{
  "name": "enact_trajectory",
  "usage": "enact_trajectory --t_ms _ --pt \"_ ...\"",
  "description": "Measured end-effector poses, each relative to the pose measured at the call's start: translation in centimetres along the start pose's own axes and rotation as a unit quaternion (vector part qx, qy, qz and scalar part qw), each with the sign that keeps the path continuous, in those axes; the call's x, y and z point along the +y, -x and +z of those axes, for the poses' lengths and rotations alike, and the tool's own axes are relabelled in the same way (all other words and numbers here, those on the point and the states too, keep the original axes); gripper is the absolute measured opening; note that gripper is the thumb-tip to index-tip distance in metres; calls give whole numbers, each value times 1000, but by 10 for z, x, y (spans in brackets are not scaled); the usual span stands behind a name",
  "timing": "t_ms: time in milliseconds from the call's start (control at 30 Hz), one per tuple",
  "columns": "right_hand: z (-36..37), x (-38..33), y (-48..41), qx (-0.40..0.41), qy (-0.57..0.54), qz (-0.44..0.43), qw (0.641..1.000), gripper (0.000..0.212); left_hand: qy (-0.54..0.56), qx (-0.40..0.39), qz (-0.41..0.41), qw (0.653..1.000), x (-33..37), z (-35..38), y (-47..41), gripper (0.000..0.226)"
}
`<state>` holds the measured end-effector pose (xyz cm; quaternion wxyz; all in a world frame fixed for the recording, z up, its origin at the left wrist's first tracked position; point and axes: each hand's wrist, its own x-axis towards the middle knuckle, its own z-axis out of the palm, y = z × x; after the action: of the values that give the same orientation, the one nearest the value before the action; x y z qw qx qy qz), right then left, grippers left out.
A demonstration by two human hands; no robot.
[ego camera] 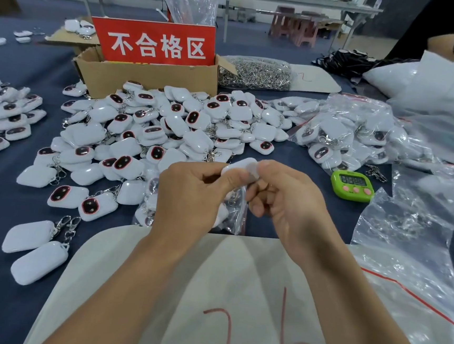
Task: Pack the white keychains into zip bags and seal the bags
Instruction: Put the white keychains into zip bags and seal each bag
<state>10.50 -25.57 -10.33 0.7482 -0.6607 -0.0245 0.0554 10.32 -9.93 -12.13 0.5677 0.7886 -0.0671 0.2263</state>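
My left hand [190,196] and my right hand [286,201] meet above the table's middle. Between their fingertips they pinch a white keychain [241,165] at the mouth of a small clear zip bag [236,213]. The bag hangs down between the hands, with a metal clasp showing inside it. A big heap of loose white keychains [152,132] lies just beyond and to the left of my hands. Two more keychains [35,248] lie face down at the near left.
A cardboard box [146,74] with a red sign stands behind the heap. A green timer [353,185] sits right of my hands. Filled zip bags [347,133] and empty clear bags [411,243] cover the right side. A bag of metal clasps [256,73] lies behind.
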Motion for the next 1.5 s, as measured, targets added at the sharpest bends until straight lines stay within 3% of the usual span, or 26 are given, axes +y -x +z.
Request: enact_trajectory --t_ms 133,233,333,400,467,533,667,833,933,1000,1067,1133,1167,1367,1433,1500 --pt "-2 0 1 28 21 -2 999 28 -6 -31 -29 999 -1 1 0 31" --pt "0 1 0 70 22 12 997 29 -28 -19 -37 999 0 3 3 42" --pt "-5 2 -4 164 60 22 984 40 -113 -12 -24 993 -2 4 5 50" --pt "-12 5 -7 234 142 15 962 39 -263 -39 -30 963 2 5 6 52" --pt "-15 7 -7 272 208 8 940 32 -414 -81 -21 906 6 9 9 53" --pt "-15 9 -7 277 243 10 930 26 -463 -108 -14 880 8 10 10 45" --pt "-8 11 -5 231 249 40 940 28 -395 -75 -18 915 9 11 11 31" --pt "12 11 -3 16 188 50 981 31 -253 -25 26 967 10 7 15 28" --pt "8 3 -1 -112 171 44 978 29 -181 7 22 983 10 3 14 24" --pt "3 4 -4 -65 160 14 985 28 -158 33 3 987 11 4 13 23" --pt "-4 11 -14 102 137 -2 985 26 -135 48 -17 989 10 6 11 24" --pt "-14 19 -26 244 180 -10 953 26 -123 49 -23 991 8 8 11 24" --pt "-19 24 -32 276 213 -15 937 26 -123 47 -22 991 6 8 11 24" --pt "-21 39 -77 204 404 -68 889 44 -129 10 -24 991 6 7 10 27" --pt "-19 40 -96 183 444 -72 874 47 -198 -42 -31 979 2 9 10 24" --pt "-18 41 -110 149 522 -58 838 55 -281 -81 -19 956 -3 13 12 23"
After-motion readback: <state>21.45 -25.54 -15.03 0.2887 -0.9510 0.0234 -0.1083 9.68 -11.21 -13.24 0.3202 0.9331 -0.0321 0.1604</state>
